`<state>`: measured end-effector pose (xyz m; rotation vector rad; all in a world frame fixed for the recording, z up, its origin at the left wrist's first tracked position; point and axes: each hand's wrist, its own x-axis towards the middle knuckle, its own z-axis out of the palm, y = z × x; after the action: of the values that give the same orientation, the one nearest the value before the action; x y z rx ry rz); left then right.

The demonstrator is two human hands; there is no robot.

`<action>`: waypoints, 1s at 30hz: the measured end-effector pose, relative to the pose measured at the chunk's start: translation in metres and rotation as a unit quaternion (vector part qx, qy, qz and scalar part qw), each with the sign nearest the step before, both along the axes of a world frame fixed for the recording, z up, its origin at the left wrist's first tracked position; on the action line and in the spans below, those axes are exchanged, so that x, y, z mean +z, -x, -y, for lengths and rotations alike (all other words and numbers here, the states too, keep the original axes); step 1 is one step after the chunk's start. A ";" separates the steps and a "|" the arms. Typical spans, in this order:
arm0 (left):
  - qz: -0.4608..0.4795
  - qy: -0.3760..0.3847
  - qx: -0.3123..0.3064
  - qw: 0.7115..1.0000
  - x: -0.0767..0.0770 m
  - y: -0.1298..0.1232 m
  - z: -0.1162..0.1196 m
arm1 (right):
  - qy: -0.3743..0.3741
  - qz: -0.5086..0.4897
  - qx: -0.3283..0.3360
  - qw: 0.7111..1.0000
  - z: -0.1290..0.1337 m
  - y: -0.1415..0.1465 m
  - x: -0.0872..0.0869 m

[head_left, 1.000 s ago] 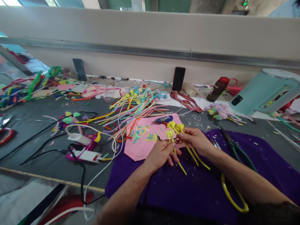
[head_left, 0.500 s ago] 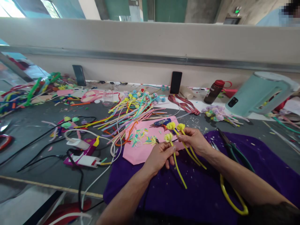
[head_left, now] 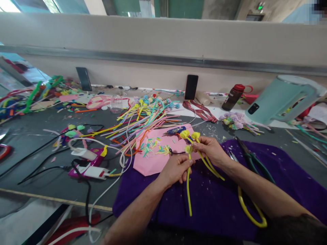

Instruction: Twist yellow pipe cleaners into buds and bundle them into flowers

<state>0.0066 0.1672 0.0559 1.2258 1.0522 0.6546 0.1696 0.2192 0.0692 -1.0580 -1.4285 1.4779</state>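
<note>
My left hand [head_left: 177, 167] pinches the stem of one yellow pipe-cleaner flower [head_left: 189, 190], its pale head upright just above my fingertips and its stem hanging down. Two more yellow pipe-cleaner flowers [head_left: 211, 166] are gripped in my right hand [head_left: 211, 149], stems trailing down to the right. The heads are close together. Beneath lies a pink sheet [head_left: 148, 169] scattered with short coloured clippings [head_left: 155, 147]. A blue-handled tool [head_left: 176, 130] rests at its far edge. Under my hands spreads a purple cloth [head_left: 212, 207].
Green-handled pliers [head_left: 251, 160] and yellow-handled scissors [head_left: 251, 212] lie on the cloth at right. A heap of coloured pipe cleaners [head_left: 145, 119] sits behind. A magenta power strip [head_left: 88, 166] with cables is at left. A bottle [head_left: 233, 97], kettle [head_left: 273, 100] and phone [head_left: 191, 87] stand at the back.
The flower in my left hand has shifted slightly right, and its stem now hangs nearly straight down. My right hand keeps its hold on the other two flowers.
</note>
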 end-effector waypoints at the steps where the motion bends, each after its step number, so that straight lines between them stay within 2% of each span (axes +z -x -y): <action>1: -0.001 0.001 0.004 1.000 0.000 0.000 -0.001 | -0.003 0.001 -0.003 1.000 0.000 0.000 0.000; 7: -0.034 -0.015 0.029 0.999 -0.001 -0.001 -0.002 | -0.007 -0.006 -0.016 1.000 -0.002 -0.001 0.000; 11: -0.085 -0.032 0.017 0.996 -0.003 -0.001 -0.001 | -0.014 0.000 -0.017 1.000 -0.003 -0.003 0.002; 14: -0.125 -0.077 0.003 0.989 -0.002 -0.001 0.000 | -0.019 0.000 -0.012 1.000 -0.004 -0.005 0.004; 16: -0.163 -0.135 -0.008 0.977 -0.001 -0.001 0.001 | -0.016 -0.007 -0.007 1.000 -0.005 -0.005 0.005; 20: -0.260 -0.245 -0.014 0.934 0.000 -0.002 0.001 | -0.014 -0.019 0.005 1.000 -0.004 -0.005 0.007; 24: -0.323 -0.271 -0.033 0.906 -0.002 -0.003 0.002 | -0.005 -0.026 0.020 0.999 -0.004 -0.005 0.006; 30: -0.343 -0.301 -0.045 0.889 0.000 -0.002 0.002 | 0.004 -0.039 0.023 0.999 -0.001 -0.003 0.001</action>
<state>0.0085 0.1655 0.0563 2.1391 1.4062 0.4881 0.1730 0.2202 0.0702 -0.9674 -1.4015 1.5410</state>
